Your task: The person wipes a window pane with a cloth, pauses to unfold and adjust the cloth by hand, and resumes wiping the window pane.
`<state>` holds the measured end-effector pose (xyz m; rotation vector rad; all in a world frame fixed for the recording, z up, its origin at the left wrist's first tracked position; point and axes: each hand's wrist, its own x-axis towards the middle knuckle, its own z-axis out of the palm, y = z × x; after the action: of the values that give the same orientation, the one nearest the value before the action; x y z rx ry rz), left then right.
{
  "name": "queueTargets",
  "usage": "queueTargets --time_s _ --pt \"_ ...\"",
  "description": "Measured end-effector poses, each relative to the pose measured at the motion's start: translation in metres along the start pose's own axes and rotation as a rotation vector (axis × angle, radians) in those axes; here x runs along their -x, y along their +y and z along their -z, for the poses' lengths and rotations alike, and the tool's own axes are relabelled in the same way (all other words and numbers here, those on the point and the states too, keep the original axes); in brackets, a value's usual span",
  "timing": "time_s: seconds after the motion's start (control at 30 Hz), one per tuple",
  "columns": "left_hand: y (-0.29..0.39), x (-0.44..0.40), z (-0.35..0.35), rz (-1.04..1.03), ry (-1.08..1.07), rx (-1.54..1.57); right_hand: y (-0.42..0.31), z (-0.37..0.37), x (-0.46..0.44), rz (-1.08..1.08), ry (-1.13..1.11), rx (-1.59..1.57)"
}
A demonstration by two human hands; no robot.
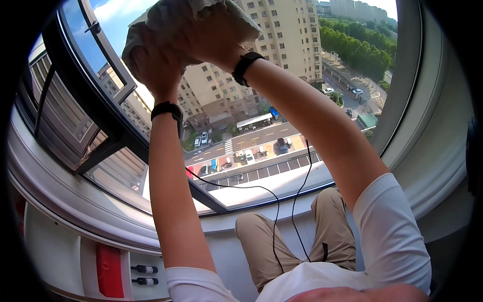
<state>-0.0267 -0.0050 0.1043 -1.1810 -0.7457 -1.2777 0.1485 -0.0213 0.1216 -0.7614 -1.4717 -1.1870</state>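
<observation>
A crumpled grey cloth [241, 22] is bunched up high in front of the large window pane [302, 108]. My left hand [156, 70] grips its lower left part, with the fingers partly lost in shadow and folds. Beside it, my right hand [214, 40] holds the middle of the same cloth, its fingertips hidden in the fabric. Both arms are raised and stretched forward. Whether the cloth touches the glass is hard to tell. Each wrist wears a black band, the left band [168, 113] and the right band [246, 68].
A dark window frame [118, 133] with a handle [94, 27] stands at left. Two thin black cables [276, 201] hang between my arms, above my bent knees [251, 226]. Lower left, a shelf holds a red item [109, 272] and two dark bottles [146, 281]. Buildings and a street lie outside below.
</observation>
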Motion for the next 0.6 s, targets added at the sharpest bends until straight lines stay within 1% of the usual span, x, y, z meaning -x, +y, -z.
queueTargets --time_s 0.03,0.07,0.1,0.13,0.2,0.3,0.37,0.4,0.43,0.47,0.53,0.6 --pt "0.001 0.002 0.006 0.028 -0.072 0.024 0.0 0.0 -0.001 -0.056 0.085 -0.161" --pt "0.001 0.003 0.007 0.035 -0.09 0.048 0.003 -0.004 0.001 0.032 0.176 -0.035" --pt "0.002 0.003 0.013 0.05 -0.146 0.036 0.003 -0.007 0.004 0.017 0.117 -0.042" --pt "0.001 0.003 0.013 0.037 -0.154 0.039 0.003 -0.009 0.006 0.002 0.058 -0.049" --pt "-0.003 0.004 0.013 0.008 -0.204 -0.006 0.005 -0.003 0.004 -0.026 0.007 -0.17" --pt "-0.001 0.0 0.017 -0.009 -0.289 -0.076 0.018 -0.01 0.003 -0.004 0.076 -0.199" --pt "-0.002 -0.001 0.013 -0.063 -0.29 -0.148 0.026 -0.018 -0.002 -0.019 0.062 -0.324" --pt "-0.003 -0.001 0.009 -0.049 -0.307 -0.181 0.031 -0.022 -0.001 -0.021 0.053 -0.392" --pt "0.004 -0.007 0.005 -0.035 -0.322 -0.21 0.045 -0.008 -0.001 0.018 -0.155 -0.421" --pt "0.014 -0.011 0.0 -0.021 -0.337 -0.233 0.055 -0.002 0.0 0.017 -0.097 -0.384" --pt "0.034 -0.025 -0.01 -0.064 -0.28 -0.218 0.077 0.007 0.004 0.016 0.011 -0.3" --pt "0.061 -0.04 -0.02 -0.084 -0.276 -0.182 0.104 0.013 0.007 -0.04 0.194 -0.284"
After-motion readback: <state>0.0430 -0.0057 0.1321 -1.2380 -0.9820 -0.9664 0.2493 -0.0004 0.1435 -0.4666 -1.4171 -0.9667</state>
